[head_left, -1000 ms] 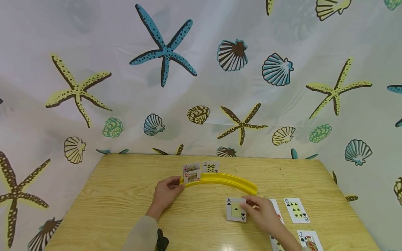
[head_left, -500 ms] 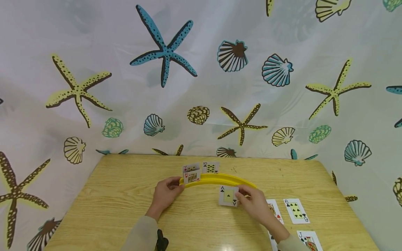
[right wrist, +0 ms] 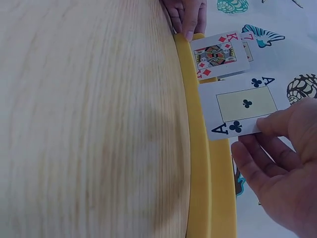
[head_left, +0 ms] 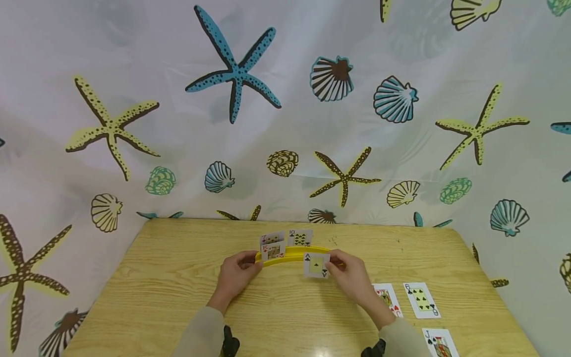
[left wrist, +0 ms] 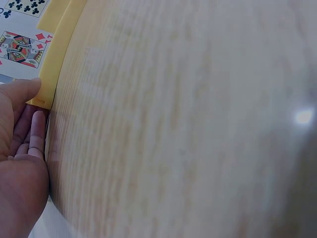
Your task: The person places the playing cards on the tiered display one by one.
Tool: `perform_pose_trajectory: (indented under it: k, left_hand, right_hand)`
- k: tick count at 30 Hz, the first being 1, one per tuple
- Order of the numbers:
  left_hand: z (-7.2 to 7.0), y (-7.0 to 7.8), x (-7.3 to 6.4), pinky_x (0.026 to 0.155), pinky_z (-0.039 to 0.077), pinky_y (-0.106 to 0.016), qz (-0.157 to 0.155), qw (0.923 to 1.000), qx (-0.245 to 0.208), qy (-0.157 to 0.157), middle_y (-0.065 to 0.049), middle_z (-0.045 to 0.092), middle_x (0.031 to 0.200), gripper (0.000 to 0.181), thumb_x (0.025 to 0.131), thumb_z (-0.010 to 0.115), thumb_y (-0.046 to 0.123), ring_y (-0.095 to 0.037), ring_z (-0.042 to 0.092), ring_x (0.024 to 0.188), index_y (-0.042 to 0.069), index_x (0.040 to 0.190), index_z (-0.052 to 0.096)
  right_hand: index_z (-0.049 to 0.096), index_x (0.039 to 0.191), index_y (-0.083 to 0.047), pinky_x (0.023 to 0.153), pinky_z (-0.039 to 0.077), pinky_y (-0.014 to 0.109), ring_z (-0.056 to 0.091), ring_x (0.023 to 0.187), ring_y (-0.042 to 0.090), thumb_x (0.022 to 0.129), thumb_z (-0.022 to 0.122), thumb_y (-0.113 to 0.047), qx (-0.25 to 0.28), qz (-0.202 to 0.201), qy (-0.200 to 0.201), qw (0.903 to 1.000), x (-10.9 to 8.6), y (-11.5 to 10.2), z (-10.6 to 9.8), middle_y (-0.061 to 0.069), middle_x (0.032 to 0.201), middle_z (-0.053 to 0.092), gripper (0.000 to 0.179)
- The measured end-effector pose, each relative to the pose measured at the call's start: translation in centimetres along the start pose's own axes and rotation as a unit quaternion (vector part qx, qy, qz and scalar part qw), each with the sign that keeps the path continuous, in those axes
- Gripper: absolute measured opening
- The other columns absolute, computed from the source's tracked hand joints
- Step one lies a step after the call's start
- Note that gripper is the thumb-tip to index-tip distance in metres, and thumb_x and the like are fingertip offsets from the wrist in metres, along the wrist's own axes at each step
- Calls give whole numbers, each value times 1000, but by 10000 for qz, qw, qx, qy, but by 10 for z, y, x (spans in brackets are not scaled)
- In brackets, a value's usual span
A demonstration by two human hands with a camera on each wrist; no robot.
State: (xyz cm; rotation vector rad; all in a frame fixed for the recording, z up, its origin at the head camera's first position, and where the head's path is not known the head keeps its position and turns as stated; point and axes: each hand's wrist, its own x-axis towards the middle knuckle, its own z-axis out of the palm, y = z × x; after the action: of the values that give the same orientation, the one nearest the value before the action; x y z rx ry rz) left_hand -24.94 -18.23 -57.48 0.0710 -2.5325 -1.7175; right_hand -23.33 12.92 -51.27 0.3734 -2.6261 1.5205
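Observation:
My right hand (head_left: 350, 275) pinches the ace of clubs (head_left: 314, 270) at its right edge, thumb on the face. The card is upright in front of the curved yellow card holder (head_left: 292, 258); in the right wrist view its lower edge overlaps the holder, but I cannot tell whether it sits in the groove. My left hand (head_left: 236, 272) grips the holder's left end, the thumb (left wrist: 30, 89) on its front. Standing at that end are the king of diamonds (head_left: 273, 251), a seven of diamonds (head_left: 269, 238) partly hidden behind it, and the ten of clubs (head_left: 300, 238) to the right.
Face up at the table's right lie the six of clubs (head_left: 421, 300), a black jack (head_left: 440, 343) cut off by the frame, and a red court card (head_left: 385, 297) partly behind my right arm. A cloth (head_left: 290, 124) with starfish and shells hangs behind the wooden table (head_left: 178, 277).
My right hand has carried the ace of clubs up and leftward, from in front of the table's middle to the yellow card holder. My left hand keeps its grip in the same place.

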Motion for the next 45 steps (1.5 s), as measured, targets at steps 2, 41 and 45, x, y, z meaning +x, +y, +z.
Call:
perform_pose_trajectory:
  k: [2, 41, 45]
  left_hand:
    - [0, 0, 0, 93, 61, -39, 9, 10000, 6, 14, -17, 75, 123, 37, 96, 78, 13, -29, 74, 108, 4, 131, 73]
    - [-1, 1, -1, 91, 60, -35, 12, 10000, -11, -28, -16, 75, 122, 36, 97, 78, 14, -27, 74, 107, 4, 131, 73]
    - [-1, 0, -1, 92, 60, -37, -9, 10000, -22, -12, -15, 75, 123, 37, 96, 78, 14, -27, 74, 107, 5, 132, 73]
  right_hand:
    - [77, 116, -6, 80, 61, 28, 73, 96, 20, 100, 70, -3, 56, -28, 26, 10000, 3, -1, 2, 9, 105, 77, 18]
    - [77, 115, -4, 87, 64, 38, 70, 105, 28, 102, 68, -3, 290, -75, 360, 9989, 46, -2, 42, 14, 113, 77, 17]
    - [77, 115, -4, 86, 63, 36, 70, 103, 27, 102, 67, -3, 290, -24, 304, 9991, 45, -1, 43, 14, 115, 76, 17]
